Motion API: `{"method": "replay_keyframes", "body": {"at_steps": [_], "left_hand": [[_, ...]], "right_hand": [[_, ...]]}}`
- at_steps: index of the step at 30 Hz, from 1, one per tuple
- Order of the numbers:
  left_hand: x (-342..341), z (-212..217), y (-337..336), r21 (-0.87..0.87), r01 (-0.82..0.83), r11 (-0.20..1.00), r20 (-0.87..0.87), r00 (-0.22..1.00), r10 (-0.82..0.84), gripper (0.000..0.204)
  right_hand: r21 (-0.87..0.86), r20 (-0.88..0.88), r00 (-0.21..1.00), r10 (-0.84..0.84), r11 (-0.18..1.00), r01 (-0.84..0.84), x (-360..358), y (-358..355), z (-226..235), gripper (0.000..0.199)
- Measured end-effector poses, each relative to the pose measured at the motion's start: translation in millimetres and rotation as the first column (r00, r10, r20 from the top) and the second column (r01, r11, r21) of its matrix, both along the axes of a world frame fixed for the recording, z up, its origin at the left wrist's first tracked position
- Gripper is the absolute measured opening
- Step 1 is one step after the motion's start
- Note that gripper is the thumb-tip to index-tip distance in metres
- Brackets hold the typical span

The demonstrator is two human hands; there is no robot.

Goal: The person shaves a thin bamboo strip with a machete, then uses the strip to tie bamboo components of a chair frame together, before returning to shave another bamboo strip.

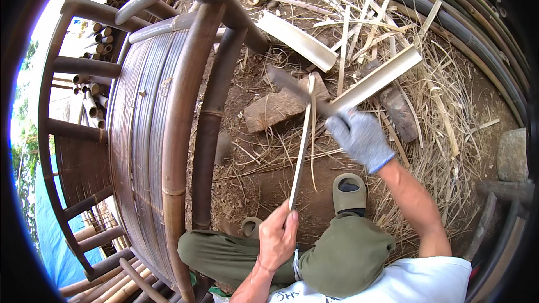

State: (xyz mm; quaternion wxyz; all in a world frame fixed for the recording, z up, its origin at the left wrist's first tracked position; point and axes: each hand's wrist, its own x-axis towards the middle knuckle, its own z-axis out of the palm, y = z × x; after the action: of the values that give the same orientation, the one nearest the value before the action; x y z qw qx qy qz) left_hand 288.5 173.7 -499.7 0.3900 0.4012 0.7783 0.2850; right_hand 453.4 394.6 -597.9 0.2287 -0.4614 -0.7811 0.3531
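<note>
My left hand (278,232), bare, is closed around the lower end of a thin bamboo strip (302,151). The strip slants up and away, and its far end is by a wooden block (275,109) on the ground. My right hand (359,136), in a grey knitted glove, is closed on the handle of a knife (297,88), with the handle itself hidden in the glove. The dark blade is smeared by motion and points left, crossing the strip near its upper end. A thin curled sliver (314,146) hangs beside the strip.
A dark bamboo bench (146,95) stands close on my left. Split bamboo halves (297,39) and a heap of shavings (438,134) lie ahead and to the right. Long bamboo poles (449,22) curve along the far right. A stone block (512,154) sits at the right edge.
</note>
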Motion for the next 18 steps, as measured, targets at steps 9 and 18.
{"method": "replay_keyframes", "body": {"at_steps": [9, 18], "left_hand": [[-11.8, 14.0, 18.9, -0.038, -0.265, 0.964, 0.559, 0.794, 0.24, 0.049], [-2.9, 12.1, 51.6, 0.006, -0.262, 0.965, 0.593, 0.778, 0.208, 0.037]], "right_hand": [[0.089, -0.181, 0.984, 0.0, 0.996, 0.016, 18.4, -3.5, 20.4, 0.049], [0.131, -0.138, 0.954, 0.268, 0.959, -0.25, -8.0, -64.3, 39.5, 0.049]]}}
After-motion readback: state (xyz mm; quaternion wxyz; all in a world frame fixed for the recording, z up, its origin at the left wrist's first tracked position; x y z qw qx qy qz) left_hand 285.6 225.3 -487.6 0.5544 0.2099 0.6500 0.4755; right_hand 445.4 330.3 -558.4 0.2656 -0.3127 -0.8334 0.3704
